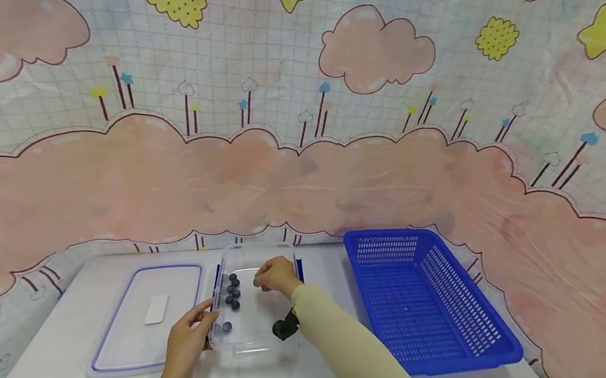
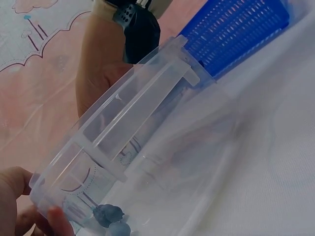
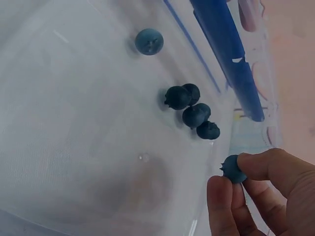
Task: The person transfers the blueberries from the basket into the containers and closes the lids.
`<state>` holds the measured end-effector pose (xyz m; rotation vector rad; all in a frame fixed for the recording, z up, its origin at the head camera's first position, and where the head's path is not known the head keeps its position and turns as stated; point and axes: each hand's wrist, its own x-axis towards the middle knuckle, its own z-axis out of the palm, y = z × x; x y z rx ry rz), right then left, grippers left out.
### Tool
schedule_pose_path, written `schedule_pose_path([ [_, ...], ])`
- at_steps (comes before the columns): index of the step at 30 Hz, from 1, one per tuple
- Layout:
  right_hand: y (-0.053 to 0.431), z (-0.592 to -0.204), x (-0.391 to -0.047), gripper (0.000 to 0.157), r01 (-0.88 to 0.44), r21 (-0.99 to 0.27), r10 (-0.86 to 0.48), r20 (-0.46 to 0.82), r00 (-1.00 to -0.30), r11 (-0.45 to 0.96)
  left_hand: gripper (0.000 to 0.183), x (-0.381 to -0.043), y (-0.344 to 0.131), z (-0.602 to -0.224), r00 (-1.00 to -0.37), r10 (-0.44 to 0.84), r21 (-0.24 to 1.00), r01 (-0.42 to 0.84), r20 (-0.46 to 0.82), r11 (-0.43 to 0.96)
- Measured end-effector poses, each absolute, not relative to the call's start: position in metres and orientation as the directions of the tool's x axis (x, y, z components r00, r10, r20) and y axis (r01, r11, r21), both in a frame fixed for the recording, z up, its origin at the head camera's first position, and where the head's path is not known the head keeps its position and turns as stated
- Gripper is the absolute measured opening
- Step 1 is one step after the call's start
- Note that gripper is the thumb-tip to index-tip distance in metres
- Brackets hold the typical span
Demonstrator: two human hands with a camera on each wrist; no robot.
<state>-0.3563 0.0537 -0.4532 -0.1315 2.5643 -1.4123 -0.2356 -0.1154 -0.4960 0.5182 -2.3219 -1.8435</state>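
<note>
A clear plastic box [image 1: 254,328] stands on the table with several blueberries [image 1: 236,293] clustered along its left side. One blueberry [image 1: 227,326] lies apart, nearer the front. My left hand [image 1: 187,334] grips the box's left wall; in the left wrist view its fingertips [image 2: 60,222] press against the clear plastic. Over the far part of the box, my right hand [image 1: 276,276] pinches a single blueberry [image 3: 233,169] between thumb and fingers, as the right wrist view shows. A blue side clip [image 3: 229,56] of the box appears there too.
Left of the box lies a clear lid [image 1: 183,288] with a blue-edged rim, a white rectangle [image 1: 156,309] showing on it. A blue slotted basket [image 1: 393,288] sits at the right. Behind the table hangs a patterned cloth [image 1: 280,192].
</note>
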Motion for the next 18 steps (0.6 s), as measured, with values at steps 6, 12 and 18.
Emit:
schedule_pose_path([
  [6, 0.052, -0.455, -0.356, 0.006, 0.035, -0.834, -0.175, -0.157, -0.972, 0.551, 0.046, -0.235, -0.115, -0.495, -0.93, -0.351, 0.963, -0.186, -0.108, 0.195],
  [12, 0.05, -0.459, -0.358, 0.005, 0.054, -0.821, -0.17, -0.181, -0.969, 0.569, 0.046, -0.234, -0.114, -0.494, -0.932, -0.349, 0.965, -0.178, -0.102, 0.194],
  [18, 0.049, -0.465, -0.363, 0.006, 0.081, -0.824, -0.158, -0.203, -0.966, 0.561, 0.047, -0.234, -0.114, -0.495, -0.931, -0.35, 0.967, -0.174, -0.1, 0.186],
])
